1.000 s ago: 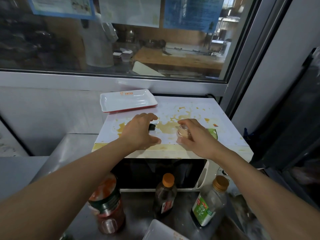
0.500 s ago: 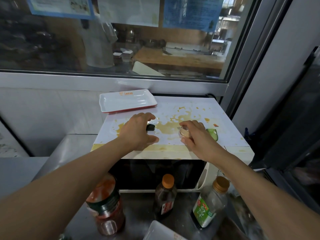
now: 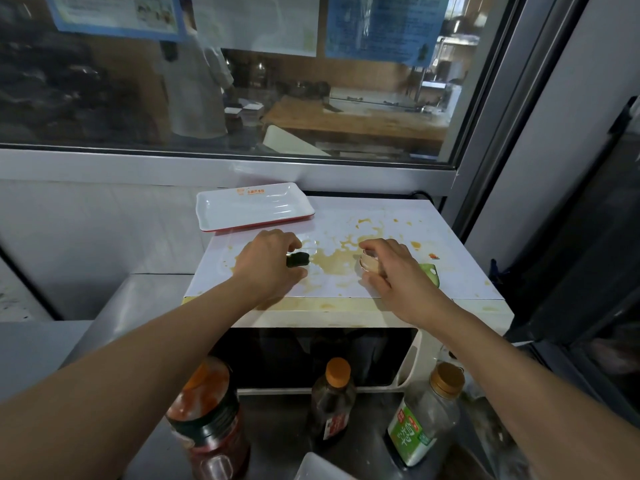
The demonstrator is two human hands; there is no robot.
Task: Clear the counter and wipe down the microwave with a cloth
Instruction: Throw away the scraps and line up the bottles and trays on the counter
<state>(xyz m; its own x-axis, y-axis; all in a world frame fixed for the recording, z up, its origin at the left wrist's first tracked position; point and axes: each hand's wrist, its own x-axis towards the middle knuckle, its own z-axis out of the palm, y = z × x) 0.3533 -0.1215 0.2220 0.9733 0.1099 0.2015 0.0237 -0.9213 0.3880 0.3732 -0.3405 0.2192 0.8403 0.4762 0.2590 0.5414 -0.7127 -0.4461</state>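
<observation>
A white microwave (image 3: 398,282) stands on the steel counter, its top smeared with brown sauce (image 3: 332,261). My left hand (image 3: 266,265) rests on the top and its fingers pinch a small dark piece of food (image 3: 298,259) beside a clear little cup (image 3: 308,245). My right hand (image 3: 394,268) is closed around a small tan sauce cup (image 3: 367,263) on the microwave top. A green cucumber slice (image 3: 429,271) lies just right of that hand. No cloth is in view.
A white tray with a red rim (image 3: 252,209) lies at the microwave's back left. In front on the counter stand a red-sauce jar (image 3: 207,417), a dark sauce bottle (image 3: 332,400) and a clear bottle with a green label (image 3: 426,420). A window and a dark frame bound the back and right.
Both hands have shifted slightly away from me across the microwave top. The right hand stays closed on the tan cup, and the left fingers have closed onto the dark piece.
</observation>
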